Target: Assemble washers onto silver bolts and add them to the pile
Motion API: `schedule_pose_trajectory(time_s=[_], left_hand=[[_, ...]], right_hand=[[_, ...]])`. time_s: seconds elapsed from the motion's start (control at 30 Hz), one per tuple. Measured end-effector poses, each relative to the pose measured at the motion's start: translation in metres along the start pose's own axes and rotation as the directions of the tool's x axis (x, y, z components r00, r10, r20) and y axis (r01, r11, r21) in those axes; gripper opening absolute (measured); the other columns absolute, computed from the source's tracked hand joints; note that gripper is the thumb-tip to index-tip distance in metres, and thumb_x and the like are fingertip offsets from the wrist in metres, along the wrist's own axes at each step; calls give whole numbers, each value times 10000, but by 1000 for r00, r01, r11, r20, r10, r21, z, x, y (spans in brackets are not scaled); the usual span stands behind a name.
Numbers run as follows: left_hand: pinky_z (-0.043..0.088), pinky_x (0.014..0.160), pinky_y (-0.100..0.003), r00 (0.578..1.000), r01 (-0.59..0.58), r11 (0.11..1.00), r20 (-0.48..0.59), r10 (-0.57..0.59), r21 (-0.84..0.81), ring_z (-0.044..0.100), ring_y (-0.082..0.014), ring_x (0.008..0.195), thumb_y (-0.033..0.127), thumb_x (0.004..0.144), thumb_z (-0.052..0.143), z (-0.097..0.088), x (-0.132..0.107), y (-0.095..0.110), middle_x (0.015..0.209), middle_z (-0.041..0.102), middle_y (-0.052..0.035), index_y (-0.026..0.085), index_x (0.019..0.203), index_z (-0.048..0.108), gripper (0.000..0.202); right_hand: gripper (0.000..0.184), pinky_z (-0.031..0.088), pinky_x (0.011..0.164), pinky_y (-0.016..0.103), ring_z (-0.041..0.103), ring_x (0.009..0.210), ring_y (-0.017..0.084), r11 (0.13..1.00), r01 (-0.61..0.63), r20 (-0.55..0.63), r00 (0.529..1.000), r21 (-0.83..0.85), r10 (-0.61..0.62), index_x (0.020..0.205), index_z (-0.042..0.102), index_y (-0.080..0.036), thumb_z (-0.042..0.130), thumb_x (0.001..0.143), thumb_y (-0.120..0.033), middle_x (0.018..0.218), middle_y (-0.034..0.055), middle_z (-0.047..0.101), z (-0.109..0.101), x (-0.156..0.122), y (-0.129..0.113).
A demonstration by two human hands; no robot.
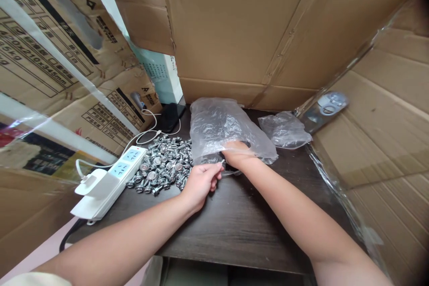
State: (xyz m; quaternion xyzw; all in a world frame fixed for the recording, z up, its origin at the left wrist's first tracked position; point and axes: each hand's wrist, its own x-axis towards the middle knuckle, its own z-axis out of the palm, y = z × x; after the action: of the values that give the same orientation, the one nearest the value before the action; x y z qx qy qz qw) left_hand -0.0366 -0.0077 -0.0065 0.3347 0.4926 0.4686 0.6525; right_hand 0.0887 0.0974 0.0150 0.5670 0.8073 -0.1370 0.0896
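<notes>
The person's left hand (201,183) is closed in a pinch, its fingertips gripping a small silvery bolt (222,161) right at the mouth of a clear plastic bag (214,125) lying on the dark wooden table (241,228). The right hand (238,153) is pushed into the bag's opening; film hides its fingers, so its grip cannot be told. A pile of bolts (162,165) lies just left of the bag, beside a white power strip (110,178). A second, crumpled bag (284,129) rests to the right, with cardboard boxes (234,22) all around.
</notes>
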Motion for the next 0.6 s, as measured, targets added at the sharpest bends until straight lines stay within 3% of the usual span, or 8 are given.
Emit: schedule_pose_trajectory(time_s=[0.3, 0.47, 0.6], left_hand=[[230, 394, -184, 1000, 25, 1000, 8, -25, -13, 342, -41, 403, 451, 700, 727, 0, 0, 0, 556, 516, 17, 111, 669, 652, 350], [225, 393, -186, 1000, 21, 1000, 18, -21, -7, 333, -41, 387, 472, 704, 728, -1, -2, 0, 511, 487, 26, 112, 630, 637, 379], [225, 390, -188, 1000, 13, 1000, 10, -13, 0, 333, -41, 382, 487, 692, 727, -1, -2, 0, 512, 495, 23, 110, 630, 639, 393]], right_hand=[[275, 491, 824, 309, 677, 982, 266, 996, 80, -37, 996, -32, -81, 1028, 717, -151, 490, 880, -197, 1111, 167, 703, -3, -9, 6], [245, 504, 827, 326, 688, 961, 259, 998, 67, -40, 997, -15, -68, 991, 726, -138, 506, 882, -144, 1078, 167, 715, -5, -5, 1], [236, 519, 864, 383, 682, 976, 229, 997, 58, -67, 996, 42, -55, 1070, 693, -127, 517, 952, -231, 1116, 147, 703, -8, -2, -5]])
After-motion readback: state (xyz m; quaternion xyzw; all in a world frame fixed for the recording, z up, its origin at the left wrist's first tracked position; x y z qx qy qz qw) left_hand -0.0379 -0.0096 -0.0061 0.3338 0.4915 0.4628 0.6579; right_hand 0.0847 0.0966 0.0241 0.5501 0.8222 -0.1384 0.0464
